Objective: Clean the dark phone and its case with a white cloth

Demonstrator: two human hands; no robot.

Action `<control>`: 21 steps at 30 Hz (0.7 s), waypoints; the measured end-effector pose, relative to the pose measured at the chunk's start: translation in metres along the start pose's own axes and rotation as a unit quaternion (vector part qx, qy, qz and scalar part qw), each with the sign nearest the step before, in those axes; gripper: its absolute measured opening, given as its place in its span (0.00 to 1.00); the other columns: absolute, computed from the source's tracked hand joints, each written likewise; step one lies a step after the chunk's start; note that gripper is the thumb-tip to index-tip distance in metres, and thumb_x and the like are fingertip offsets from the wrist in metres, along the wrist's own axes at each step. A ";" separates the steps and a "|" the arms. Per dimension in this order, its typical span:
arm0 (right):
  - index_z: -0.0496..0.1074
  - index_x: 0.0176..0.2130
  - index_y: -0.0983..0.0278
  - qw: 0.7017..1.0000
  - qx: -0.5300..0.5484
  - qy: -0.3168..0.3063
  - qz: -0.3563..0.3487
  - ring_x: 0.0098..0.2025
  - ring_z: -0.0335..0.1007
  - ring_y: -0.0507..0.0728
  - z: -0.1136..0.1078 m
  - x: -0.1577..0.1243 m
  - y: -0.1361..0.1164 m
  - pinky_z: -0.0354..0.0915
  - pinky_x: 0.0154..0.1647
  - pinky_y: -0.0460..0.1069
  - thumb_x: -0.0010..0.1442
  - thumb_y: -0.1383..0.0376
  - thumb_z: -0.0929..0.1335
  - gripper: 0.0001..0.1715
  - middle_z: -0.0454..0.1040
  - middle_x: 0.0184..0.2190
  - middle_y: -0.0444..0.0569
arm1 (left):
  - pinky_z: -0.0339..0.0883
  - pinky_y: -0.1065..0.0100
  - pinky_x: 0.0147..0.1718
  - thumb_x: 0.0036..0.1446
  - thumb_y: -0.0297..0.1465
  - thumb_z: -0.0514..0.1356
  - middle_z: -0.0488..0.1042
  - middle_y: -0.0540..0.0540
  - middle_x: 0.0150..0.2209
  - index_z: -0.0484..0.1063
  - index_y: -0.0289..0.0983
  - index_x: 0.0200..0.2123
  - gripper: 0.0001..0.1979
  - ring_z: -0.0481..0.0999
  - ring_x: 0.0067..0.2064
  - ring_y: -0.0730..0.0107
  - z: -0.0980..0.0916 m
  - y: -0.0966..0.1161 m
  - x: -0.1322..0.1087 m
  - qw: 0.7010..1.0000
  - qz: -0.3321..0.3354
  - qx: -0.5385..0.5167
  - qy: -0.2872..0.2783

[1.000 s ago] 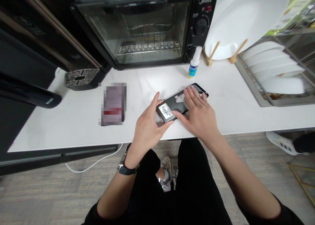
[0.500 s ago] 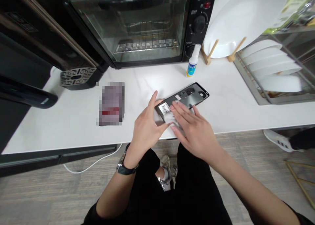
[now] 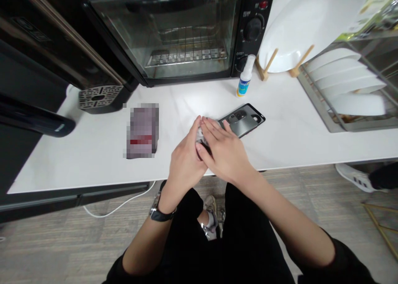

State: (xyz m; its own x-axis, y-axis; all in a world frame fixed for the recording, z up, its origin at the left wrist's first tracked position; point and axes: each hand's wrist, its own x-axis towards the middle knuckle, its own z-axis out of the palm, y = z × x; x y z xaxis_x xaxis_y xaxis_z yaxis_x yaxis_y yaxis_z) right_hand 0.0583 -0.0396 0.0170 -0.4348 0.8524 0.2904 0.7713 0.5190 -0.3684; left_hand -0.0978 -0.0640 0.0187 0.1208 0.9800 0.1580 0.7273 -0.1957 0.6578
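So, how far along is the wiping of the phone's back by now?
Looks done: the camera end of the phone lies uncovered and appears clean, and the spray bottle stands aside on the counter. In hand: the left hand holds the near end while the right hand presses a pale wipe onto it. Left: probably that near end, which the hands hide from view.

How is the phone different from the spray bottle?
The phone lies flat; the spray bottle stands upright. The phone is dark; the bottle is white and blue. The left hand and right hand rest on the phone; nothing touches the bottle. Both sit on the counter.
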 end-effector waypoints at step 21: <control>0.59 0.73 0.83 0.989 -0.088 0.034 0.114 0.79 0.52 0.74 -0.009 0.002 0.044 0.50 0.79 0.71 0.78 0.50 0.57 0.43 0.55 0.76 0.72 | 0.69 0.53 0.68 0.57 0.36 0.75 0.74 0.46 0.68 0.50 0.49 0.77 0.52 0.76 0.67 0.53 0.001 0.002 -0.001 1.000 0.028 0.000 0.003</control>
State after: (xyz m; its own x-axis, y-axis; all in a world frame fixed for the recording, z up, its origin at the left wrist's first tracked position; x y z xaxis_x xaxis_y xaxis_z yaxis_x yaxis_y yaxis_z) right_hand 0.0954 -0.0157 0.0098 -0.2131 0.9363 0.2792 0.9173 0.2901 -0.2727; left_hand -0.0951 -0.0650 0.0191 0.1572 0.9674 0.1988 0.7192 -0.2501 0.6483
